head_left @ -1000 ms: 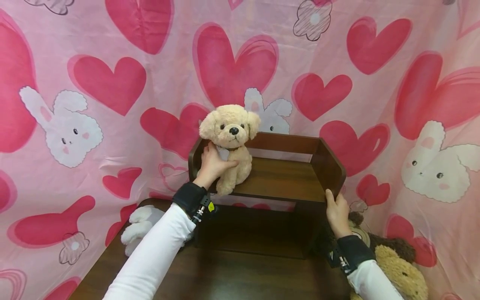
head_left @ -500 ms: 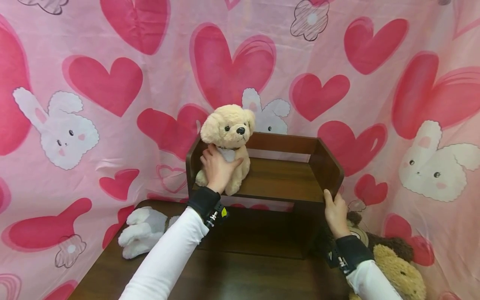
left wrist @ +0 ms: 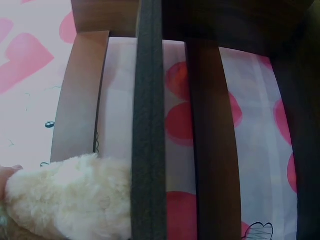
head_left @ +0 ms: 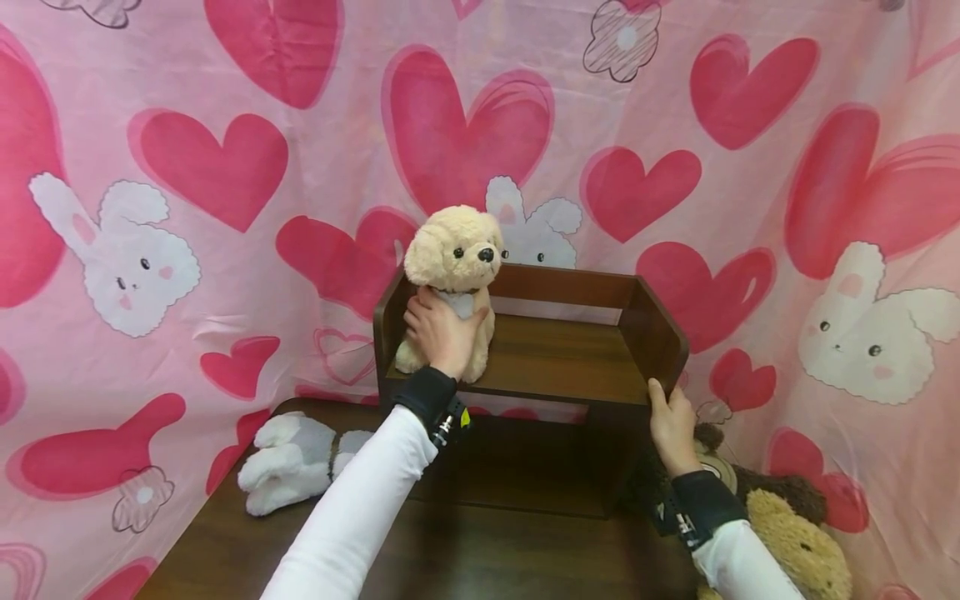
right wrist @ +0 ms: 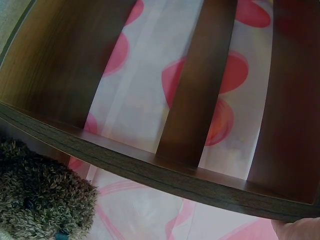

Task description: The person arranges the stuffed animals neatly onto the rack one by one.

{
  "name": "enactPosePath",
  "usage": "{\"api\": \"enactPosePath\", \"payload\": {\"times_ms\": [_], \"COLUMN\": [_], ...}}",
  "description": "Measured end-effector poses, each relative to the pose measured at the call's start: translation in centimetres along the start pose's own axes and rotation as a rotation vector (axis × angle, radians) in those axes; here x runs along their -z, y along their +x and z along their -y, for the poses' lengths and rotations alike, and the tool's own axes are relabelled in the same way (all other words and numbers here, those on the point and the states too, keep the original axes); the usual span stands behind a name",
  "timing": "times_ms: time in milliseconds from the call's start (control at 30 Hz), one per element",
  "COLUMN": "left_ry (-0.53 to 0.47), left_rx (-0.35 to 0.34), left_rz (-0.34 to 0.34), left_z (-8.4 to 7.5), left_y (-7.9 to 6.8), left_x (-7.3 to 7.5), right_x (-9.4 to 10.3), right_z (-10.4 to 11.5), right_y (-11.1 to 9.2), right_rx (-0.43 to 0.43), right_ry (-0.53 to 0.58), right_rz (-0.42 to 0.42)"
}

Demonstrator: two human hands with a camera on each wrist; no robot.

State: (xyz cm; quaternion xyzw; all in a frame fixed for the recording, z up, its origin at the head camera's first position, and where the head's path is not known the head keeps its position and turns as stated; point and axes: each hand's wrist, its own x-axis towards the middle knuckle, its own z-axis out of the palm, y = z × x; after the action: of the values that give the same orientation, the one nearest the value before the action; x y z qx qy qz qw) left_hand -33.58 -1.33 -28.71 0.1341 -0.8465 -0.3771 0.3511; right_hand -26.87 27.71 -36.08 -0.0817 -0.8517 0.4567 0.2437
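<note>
A cream plush dog (head_left: 450, 242) sits upright at the left end of the top of a dark brown wooden shelf (head_left: 562, 358), its face turned to the right. Around its chest and side, my left hand (head_left: 445, 333) grips it, with the thumb toward the right. Only the dog's pale fur (left wrist: 75, 200) shows in the left wrist view, beside the shelf board's edge. At the shelf's front right corner my right hand (head_left: 673, 425) holds the side panel, thumb in front; its other fingers are largely hidden behind the panel.
On the desk (head_left: 480, 550), a grey and white plush toy (head_left: 288, 462) lies left of the shelf. Tan (head_left: 798, 542) and dark brown plush toys (head_left: 795, 492) are to the right. A pink curtain (head_left: 337, 150) with hearts and rabbits hangs behind.
My left hand has moved right around the dog's front, and the dog has turned to face right and settled slightly farther back on the shelf. The right hand stays on the panel.
</note>
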Motion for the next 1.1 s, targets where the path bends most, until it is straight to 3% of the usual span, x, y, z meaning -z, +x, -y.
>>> {"api": "enactPosePath", "payload": {"times_ms": [200, 533, 700, 933, 1100], "left_ry": [-0.020, -0.033, 0.029, 0.088, 0.131], "left_rx": [-0.044, -0.052, -0.043, -0.023, -0.066], "left_rz": [0.018, 0.161, 0.280, 0.541, 0.671], "left_z": [0.3, 0.7, 0.3, -0.1, 0.0], "left_y": [-0.4, -0.7, -0.2, 1.1, 1.8], "left_x": [0.0, 1.7, 2.9, 5.4, 7.1], "right_x": [0.1, 0.2, 0.2, 0.2, 0.1], "right_z": [0.0, 0.0, 0.0, 0.1, 0.2], "right_y": [0.0, 0.0, 0.0, 0.0, -0.1], "right_rx": [-0.008, -0.014, -0.020, -0.018, -0.010], "right_ry": [-0.005, 0.015, 0.023, 0.000, -0.003], "right_rz": [0.004, 0.023, 0.021, 0.017, 0.014]}}
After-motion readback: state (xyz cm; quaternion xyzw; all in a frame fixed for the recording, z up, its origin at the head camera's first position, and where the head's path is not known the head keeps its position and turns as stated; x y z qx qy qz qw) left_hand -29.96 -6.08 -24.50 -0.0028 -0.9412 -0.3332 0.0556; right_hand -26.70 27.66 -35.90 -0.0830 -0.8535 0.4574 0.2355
